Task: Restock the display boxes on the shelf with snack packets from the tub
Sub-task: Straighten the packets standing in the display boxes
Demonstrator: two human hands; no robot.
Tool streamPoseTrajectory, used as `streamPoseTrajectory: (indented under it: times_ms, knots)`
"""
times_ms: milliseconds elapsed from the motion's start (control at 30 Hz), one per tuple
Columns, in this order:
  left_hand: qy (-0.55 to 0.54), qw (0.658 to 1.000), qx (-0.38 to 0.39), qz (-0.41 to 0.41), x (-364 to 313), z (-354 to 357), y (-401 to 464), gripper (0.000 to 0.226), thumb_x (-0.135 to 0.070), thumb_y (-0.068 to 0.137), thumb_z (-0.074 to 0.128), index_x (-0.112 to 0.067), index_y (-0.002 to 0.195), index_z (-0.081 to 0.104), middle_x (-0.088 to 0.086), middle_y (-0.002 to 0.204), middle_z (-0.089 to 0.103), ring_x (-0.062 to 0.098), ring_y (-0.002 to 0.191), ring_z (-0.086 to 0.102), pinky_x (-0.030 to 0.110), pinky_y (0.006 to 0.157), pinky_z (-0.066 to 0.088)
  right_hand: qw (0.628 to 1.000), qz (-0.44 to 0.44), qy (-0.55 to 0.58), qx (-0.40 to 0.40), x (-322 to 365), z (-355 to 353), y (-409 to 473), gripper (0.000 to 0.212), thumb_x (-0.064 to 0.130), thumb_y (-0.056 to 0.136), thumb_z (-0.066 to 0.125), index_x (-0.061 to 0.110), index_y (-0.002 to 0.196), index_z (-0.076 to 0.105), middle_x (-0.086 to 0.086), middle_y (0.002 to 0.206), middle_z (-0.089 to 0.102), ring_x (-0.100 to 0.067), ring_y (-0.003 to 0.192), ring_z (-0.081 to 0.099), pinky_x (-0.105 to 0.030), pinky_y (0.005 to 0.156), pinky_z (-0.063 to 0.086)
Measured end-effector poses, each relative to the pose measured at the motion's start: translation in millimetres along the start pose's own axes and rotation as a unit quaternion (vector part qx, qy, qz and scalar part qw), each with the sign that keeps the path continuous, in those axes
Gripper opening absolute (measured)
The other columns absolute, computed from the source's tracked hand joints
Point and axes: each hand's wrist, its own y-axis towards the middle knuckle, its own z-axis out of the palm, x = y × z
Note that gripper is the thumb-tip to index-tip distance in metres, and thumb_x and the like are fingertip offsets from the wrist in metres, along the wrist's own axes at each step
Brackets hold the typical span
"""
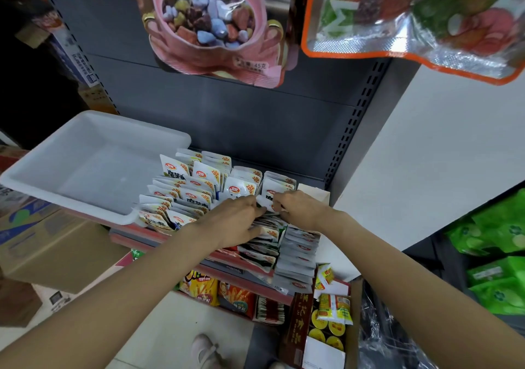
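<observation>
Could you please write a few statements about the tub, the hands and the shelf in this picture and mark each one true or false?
1. The white tub has no packets visible inside it. True.
2. Both hands meet at one white snack packet in the display boxes. True.
3. The left hand rests on the tub's rim. False: it is on the packets, apart from the tub.
4. The right hand hangs idle at the person's side. False: it pinches the packet.
5. A pink candy bag hangs above the shelf. True.
</observation>
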Motion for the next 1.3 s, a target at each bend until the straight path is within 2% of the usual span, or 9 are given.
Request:
streamPoseTrajectory:
  times_ms: [133, 267, 467, 567, 667, 900, 1000, 1100, 1300]
  knots:
    - [-0.011, 0.999, -0.03, 0.004, 0.7, 2.3, -4.7, 0.051, -0.037, 0.099, 0.041, -0.026, 0.147, 0.029, 0.003, 0.121, 0.047, 0.02, 0.113, 0.048, 0.031, 0.092, 0.04, 0.999, 0.022, -0.007, -0.024, -1.4, 1.0, -0.5, 0.032, 0.01, 0.092, 0.046, 0.003, 0.123, 0.038, -0.021, 0.106, 0.062, -0.035, 0.096, 0.058, -0.032, 0.064, 0.037]
    - [-0.017, 0.999, -0.046, 0.012, -1.0, 1.7, -6.5, 0.048, -0.036, 0.099, 0.042, -0.028, 0.145, 0.033, 0.003, 0.12, 0.049, 0.02, 0.113, 0.049, 0.032, 0.094, 0.041, 0.994, 0.042, -0.077, -0.072, -4.8, 7.0, 3.0, 0.029, 0.008, 0.093, 0.047, 0.007, 0.122, 0.047, -0.018, 0.109, 0.064, -0.036, 0.1, 0.06, -0.036, 0.073, 0.046]
    - [-0.021, 0.998, -0.056, 0.015, -1.9, 0.2, -7.5, 0.046, -0.035, 0.099, 0.043, -0.029, 0.144, 0.036, 0.001, 0.123, 0.048, 0.018, 0.115, 0.048, 0.029, 0.095, 0.039, 0.996, 0.016, 0.016, -0.088, -5.8, 15.7, 6.4, 0.041, -0.002, 0.086, 0.052, 0.018, 0.122, 0.054, -0.013, 0.111, 0.064, -0.032, 0.104, 0.06, -0.036, 0.085, 0.051]
    - [-0.015, 0.998, -0.055, 0.011, -1.2, 0.9, -6.4, 0.046, -0.035, 0.099, 0.043, -0.029, 0.144, 0.037, 0.001, 0.121, 0.049, 0.018, 0.113, 0.049, 0.03, 0.093, 0.039, 0.994, 0.029, 0.01, -0.101, -5.5, 16.6, 4.2, 0.038, 0.008, 0.088, 0.055, 0.023, 0.123, 0.052, -0.01, 0.112, 0.064, -0.031, 0.104, 0.06, -0.034, 0.08, 0.049]
    - [-0.008, 0.999, -0.051, 0.012, -0.7, 1.5, -7.4, 0.047, -0.036, 0.099, 0.042, -0.029, 0.144, 0.036, 0.001, 0.118, 0.049, 0.018, 0.11, 0.05, 0.03, 0.091, 0.041, 0.993, 0.039, -0.029, -0.109, -3.1, 12.7, 2.3, 0.037, 0.015, 0.091, 0.055, 0.021, 0.127, 0.049, -0.013, 0.114, 0.062, -0.032, 0.105, 0.058, -0.034, 0.079, 0.046]
    - [-0.011, 0.999, -0.053, 0.006, -0.3, 2.8, -8.1, 0.046, -0.035, 0.099, 0.042, -0.029, 0.144, 0.036, 0.001, 0.122, 0.048, 0.019, 0.114, 0.049, 0.031, 0.094, 0.04, 0.993, 0.065, -0.059, -0.079, -2.6, 7.1, 4.4, 0.018, 0.014, 0.09, 0.054, 0.012, 0.108, 0.058, -0.013, 0.109, 0.063, -0.032, 0.1, 0.059, -0.031, 0.071, 0.042]
    - [-0.008, 0.999, -0.051, 0.007, -0.3, 3.1, -8.0, 0.046, -0.035, 0.099, 0.041, -0.028, 0.144, 0.036, 0.001, 0.12, 0.048, 0.018, 0.113, 0.048, 0.03, 0.092, 0.04, 0.993, 0.066, -0.063, -0.081, -1.1, 8.1, 3.9, 0.023, 0.012, 0.091, 0.053, 0.012, 0.114, 0.055, -0.015, 0.109, 0.062, -0.033, 0.1, 0.059, -0.032, 0.07, 0.041]
    - [-0.004, 0.998, -0.054, 0.008, 0.2, 3.6, -7.4, 0.045, -0.035, 0.099, 0.041, -0.028, 0.144, 0.036, 0.001, 0.12, 0.048, 0.018, 0.112, 0.049, 0.03, 0.092, 0.04, 0.989, 0.074, -0.041, -0.121, 0.4, 14.0, 2.1, 0.039, 0.011, 0.089, 0.053, 0.017, 0.127, 0.044, -0.015, 0.106, 0.064, -0.035, 0.098, 0.06, -0.033, 0.069, 0.042]
    - [-0.018, 0.999, -0.04, 0.0, 0.8, 2.9, -7.4, 0.046, -0.034, 0.099, 0.042, -0.028, 0.144, 0.035, 0.001, 0.118, 0.047, 0.018, 0.11, 0.049, 0.03, 0.09, 0.04, 0.982, 0.095, 0.038, -0.162, -7.7, 20.6, -1.9, 0.029, 0.024, 0.087, 0.06, 0.019, 0.114, 0.051, -0.009, 0.097, 0.068, -0.029, 0.094, 0.061, -0.031, 0.067, 0.039]
